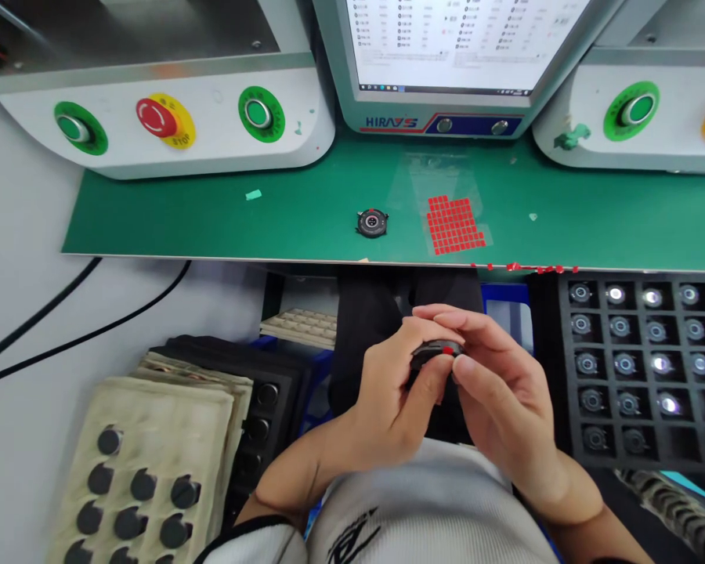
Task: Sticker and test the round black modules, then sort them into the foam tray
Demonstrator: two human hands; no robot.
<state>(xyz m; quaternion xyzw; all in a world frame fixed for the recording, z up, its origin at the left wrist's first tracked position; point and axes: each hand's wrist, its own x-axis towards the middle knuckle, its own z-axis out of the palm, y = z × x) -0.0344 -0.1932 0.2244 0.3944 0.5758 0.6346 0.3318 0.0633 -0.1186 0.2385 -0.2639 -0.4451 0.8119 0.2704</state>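
Observation:
A round black smartwatch body (428, 352) without straps is held above my lap, with a small red sticker on its edge. My left hand (396, 384) is closed on it, thumb along the near side. On the other side my right hand (499, 384) pinches the same watch body, its thumb tip close to the red sticker. The fingers cover much of the watch. Another watch body (372, 223) lies back side up on the green bench, with a red mark on its top edge. To its right is a clear sheet of small red stickers (453, 225).
Loose red stickers (514, 267) line the front edge of the green bench (211, 223). At right stands a black compartment tray (640, 384) holding several watch bodies. Beige trays (164, 415) with dark round parts are stacked at left. A monitor (446, 94) and button panels (211, 125) stand behind.

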